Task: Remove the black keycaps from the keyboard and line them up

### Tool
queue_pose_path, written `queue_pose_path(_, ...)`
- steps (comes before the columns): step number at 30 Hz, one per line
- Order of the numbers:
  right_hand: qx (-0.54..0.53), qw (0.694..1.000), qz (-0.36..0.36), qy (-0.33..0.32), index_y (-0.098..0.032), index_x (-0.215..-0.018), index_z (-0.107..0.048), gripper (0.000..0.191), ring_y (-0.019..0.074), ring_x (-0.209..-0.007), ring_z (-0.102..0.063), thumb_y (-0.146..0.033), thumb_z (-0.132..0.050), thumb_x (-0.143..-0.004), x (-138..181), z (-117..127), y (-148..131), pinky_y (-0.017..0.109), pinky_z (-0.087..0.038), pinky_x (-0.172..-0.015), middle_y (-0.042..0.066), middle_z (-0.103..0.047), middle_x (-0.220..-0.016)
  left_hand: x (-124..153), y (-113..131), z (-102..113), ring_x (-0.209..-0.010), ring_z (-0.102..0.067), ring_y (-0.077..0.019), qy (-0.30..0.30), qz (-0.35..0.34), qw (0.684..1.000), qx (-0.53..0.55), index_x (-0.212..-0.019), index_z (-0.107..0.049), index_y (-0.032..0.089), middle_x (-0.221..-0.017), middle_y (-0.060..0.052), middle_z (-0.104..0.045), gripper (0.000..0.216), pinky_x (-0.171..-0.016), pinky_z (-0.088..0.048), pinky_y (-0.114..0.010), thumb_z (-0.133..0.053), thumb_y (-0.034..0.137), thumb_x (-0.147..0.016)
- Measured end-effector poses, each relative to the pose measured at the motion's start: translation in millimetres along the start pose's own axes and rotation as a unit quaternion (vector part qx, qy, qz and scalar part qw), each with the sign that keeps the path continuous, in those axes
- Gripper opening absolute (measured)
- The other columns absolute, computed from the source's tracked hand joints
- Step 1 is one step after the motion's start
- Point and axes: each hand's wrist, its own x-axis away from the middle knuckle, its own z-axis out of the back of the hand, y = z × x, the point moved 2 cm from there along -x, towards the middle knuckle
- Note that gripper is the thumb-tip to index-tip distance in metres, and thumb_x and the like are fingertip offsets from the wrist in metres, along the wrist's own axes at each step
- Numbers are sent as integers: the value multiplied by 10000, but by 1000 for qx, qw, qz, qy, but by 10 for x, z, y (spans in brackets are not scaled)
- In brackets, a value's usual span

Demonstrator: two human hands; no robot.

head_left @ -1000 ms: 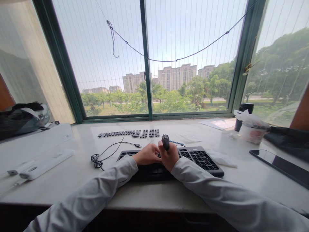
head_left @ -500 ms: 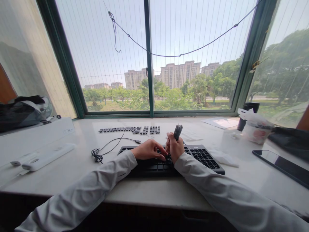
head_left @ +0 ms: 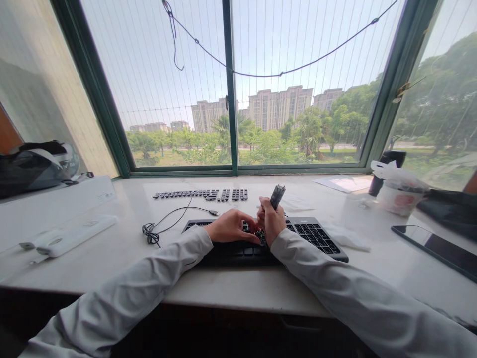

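Head view: close work wants a steady base

Black plastic keyboard (head_left: 316, 237) lies beneath both hands. The right hand (head_left: 273, 223) wraps tightly round a dark, stick-shaped tool (head_left: 278, 197); the left hand (head_left: 231, 227) is half curled, its grip unclear. Best brace the left fingertips and work the tool gently.

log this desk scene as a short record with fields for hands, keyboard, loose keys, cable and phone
left hand: thumb and fingers parted, at the keyboard
right hand: closed around a dark tool, top end up
keyboard: on the desk, partly covered by both hands
loose keys: grouped behind the keyboard
cable: coiled, left
phone: right
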Motion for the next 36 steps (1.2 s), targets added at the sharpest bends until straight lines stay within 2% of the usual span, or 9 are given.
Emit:
queue_pose_path(3,-74,997,-10,26,-242,-544,-294,419,41,-325,-159,-399,-645,-709,6,-17,-92,217,-155,-309,-121,-202,-405,3,15,-4,-642,-537,-107,11,-7,1000,-27,-887,-784,160,-803,-27,-728,332,-595,-369,-218,-780,449,-724)
queue_pose_path(5,-97,995,11,35,-240,-551,-282,426,36,-332,-150,-380,-649,-714,-17,-9,-167,207,-140,-309,-122,-192,-418,6,24,-2,-692,-577,-120,10,-16,999,-31,-886,-787,171,-835,-35,-739,296,-622,-379,-221,-754,437,-761)
queue_pose_path(9,-99,992,48,61,-236,-557,-277,423,35,-337,-158,-354,-642,-734,-123,83,-295,199,-126,-310,-117,-211,-417,11,17,4,-693,-596,-117,-2,-28,999,-34,-922,-764,155,-847,-44,-738,299,-616,-394,-211,-722,423,-796)
queue_pose_path(11,-73,995,42,62,-232,-562,-295,418,34,-334,-169,-352,-654,-738,-197,149,-337,196,-126,-311,-114,-234,-409,13,11,17,-639,-579,-95,14,-30,999,-37,-934,-740,146,-842,-36,-734,299,-595,-402,-198,-714,413,-803)
queue_pose_path(15,20,997,-71,-17,-216,-618,-376,360,31,-331,-149,-357,-659,-791,-317,240,-366,185,-118,-315,-126,-234,-394,22,31,72,-523,-548,-59,100,-30,994,-41,-955,-696,149,-855,-24,-730,268,-516,-414,-173,-690,378,-818)
queue_pose_path(19,115,967,-202,-106,-161,-835,-546,220,40,-340,-138,-365,-549,-916,-301,238,-338,171,-128,-331,-137,-217,-393,45,84,139,-504,-577,-49,207,-35,977,-42,-980,-665,170,-929,-15,-726,198,-486,-443,-158,-660,298,-829)
queue_pose_path(22,177,941,-237,-161,-136,-883,-591,253,41,-343,-149,-386,-573,-915,-229,199,-306,175,-124,-337,-136,-212,-391,62,114,165,-495,-569,-38,266,-48,962,-43,-974,-654,174,-969,-11,-715,181,-477,-457,-153,-661,277,-826)
queue_pose_path(28,200,938,-183,-214,-159,-806,-619,395,43,-352,-199,-522,-753,-725,-215,192,-273,195,-147,-348,-124,-251,-392,80,98,175,-470,-560,-25,307,-60,947,-75,-963,-636,184,-957,14,-713,176,-455,-443,-139,-685,258,-811)
queue_pose_path(36,282,937,-99,-183,-152,-879,-694,500,65,-360,-299,-589,-775,-649,-349,294,-200,209,-228,-360,-108,-303,-390,87,110,201,-473,-569,-43,308,-46,946,-91,-965,-652,190,-966,5,-728,265,-462,-450,-162,-736,370,-790)
